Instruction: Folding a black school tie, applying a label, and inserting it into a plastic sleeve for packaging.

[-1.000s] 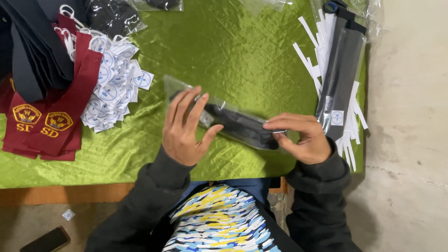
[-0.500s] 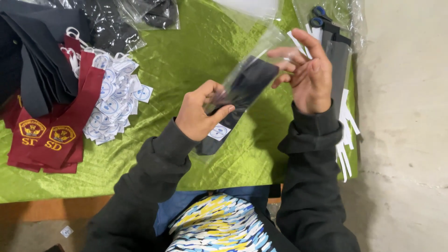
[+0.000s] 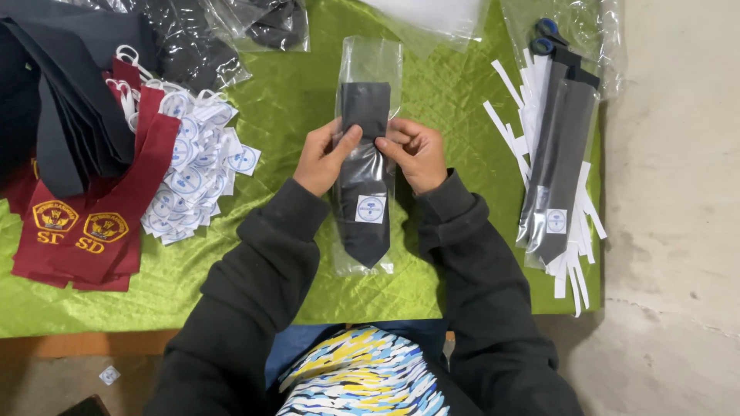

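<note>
From the head camera: the dark necktie in its clear sleeve [image 3: 364, 173], held up at an angle half a second ago, now lies lengthwise on the green tabletop [image 3: 462, 139], pointed end toward the person. The left hand [image 3: 325, 158] and right hand [image 3: 416, 154] pinch it from either side, fingers curled on the sleeve, so it looks squared up flat. One tie is in hand; a stack of at least two bagged ties [image 3: 559, 169] lies to the right, two maroon crested ties [image 3: 85, 227] and one heap of round tags [image 3: 193, 177] to the left.
</note>
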